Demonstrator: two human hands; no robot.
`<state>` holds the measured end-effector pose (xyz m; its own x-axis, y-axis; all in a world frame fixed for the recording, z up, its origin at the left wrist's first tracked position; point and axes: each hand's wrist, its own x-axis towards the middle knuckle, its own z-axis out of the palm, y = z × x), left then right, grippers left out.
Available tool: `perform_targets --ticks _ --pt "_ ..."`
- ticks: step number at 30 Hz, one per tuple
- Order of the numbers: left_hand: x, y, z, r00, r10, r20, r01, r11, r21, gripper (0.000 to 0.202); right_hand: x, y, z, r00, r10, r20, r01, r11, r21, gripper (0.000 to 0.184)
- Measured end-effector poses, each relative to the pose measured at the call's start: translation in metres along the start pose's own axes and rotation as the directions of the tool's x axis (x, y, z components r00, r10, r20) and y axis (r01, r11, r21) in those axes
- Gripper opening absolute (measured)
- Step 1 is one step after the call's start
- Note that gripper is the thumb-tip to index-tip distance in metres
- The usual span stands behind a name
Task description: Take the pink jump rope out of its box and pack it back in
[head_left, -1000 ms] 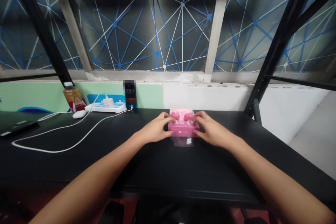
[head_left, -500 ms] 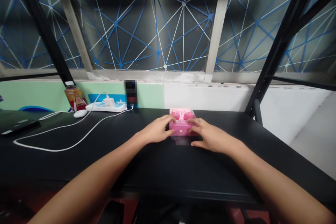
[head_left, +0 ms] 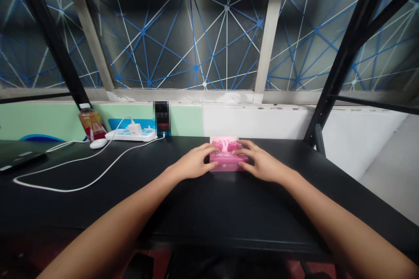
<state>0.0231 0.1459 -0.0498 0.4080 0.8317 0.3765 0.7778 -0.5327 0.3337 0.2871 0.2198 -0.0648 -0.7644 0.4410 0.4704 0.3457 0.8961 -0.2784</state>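
A small pink box (head_left: pixel 228 165) with a pale upper part and pink shapes on it sits at the back of the black desk (head_left: pixel 209 209). My left hand (head_left: pixel 194 161) grips its left side, thumb on the front face and fingers over the upper edge. From the right, my right hand (head_left: pixel 262 160) holds the opposite side, with the thumb at the front right corner and the fingers bent over the top. Parts of both sides of the box are hidden by my fingers.
Left of the box are a white power strip (head_left: pixel 131 135) with a plugged-in charger (head_left: pixel 135 128), a white mouse (head_left: pixel 98 144), a drink bottle (head_left: pixel 92 123) and a looping white cable (head_left: pixel 65 190). A dark flat device (head_left: pixel 22 162) lies far left. Black frame posts (head_left: pixel 338 59) rise beside the window.
My right thumb has moved up from the desk onto the box's front right corner, and the right fingers have closed on that side. My left hand stays on the box.
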Motion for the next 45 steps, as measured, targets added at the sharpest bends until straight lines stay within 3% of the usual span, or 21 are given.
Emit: perform_targets --ticks 7,14,21,27,34,36,40,42,45 --pt "0.001 -0.002 0.002 1.000 -0.002 -0.028 0.003 1.000 0.020 0.034 0.004 0.005 0.001 0.999 -0.014 -0.036 0.016 0.997 0.071 0.032" --pt "0.000 -0.004 -0.001 1.000 -0.005 0.004 0.005 0.998 -0.062 0.034 0.004 -0.003 -0.003 1.000 0.007 0.018 -0.008 0.997 0.080 0.036" --pt "-0.002 -0.003 -0.006 0.997 0.000 0.072 0.008 0.994 -0.109 0.047 0.002 -0.009 -0.006 0.997 -0.003 0.076 -0.003 0.997 0.077 0.055" --pt "-0.003 -0.002 -0.010 0.996 0.014 0.083 -0.006 0.995 -0.096 0.038 0.003 -0.011 -0.005 1.000 0.019 0.004 -0.020 0.999 0.033 0.028" --pt "-0.001 -0.003 -0.008 0.999 0.023 0.049 -0.018 0.995 -0.096 0.029 0.003 -0.015 -0.007 0.998 0.043 0.048 -0.044 0.999 0.019 0.029" --pt "0.000 -0.003 -0.007 0.998 0.028 0.049 -0.023 0.995 -0.097 0.028 0.000 -0.015 -0.009 0.991 0.089 0.102 -0.096 0.993 0.066 0.042" --pt "0.001 -0.004 -0.007 0.999 0.017 0.040 -0.014 0.996 -0.086 0.025 -0.005 -0.022 -0.013 0.963 0.123 0.242 -0.130 0.991 0.015 0.092" --pt "0.000 -0.005 -0.007 1.000 0.007 0.029 -0.004 0.997 -0.074 0.026 -0.005 -0.033 -0.016 0.970 0.073 0.231 -0.061 0.996 -0.058 0.085" --pt "-0.001 -0.007 -0.006 1.000 -0.013 0.006 0.013 0.998 -0.054 0.028 -0.002 -0.056 -0.018 0.975 -0.071 0.210 0.094 0.990 -0.104 0.040"
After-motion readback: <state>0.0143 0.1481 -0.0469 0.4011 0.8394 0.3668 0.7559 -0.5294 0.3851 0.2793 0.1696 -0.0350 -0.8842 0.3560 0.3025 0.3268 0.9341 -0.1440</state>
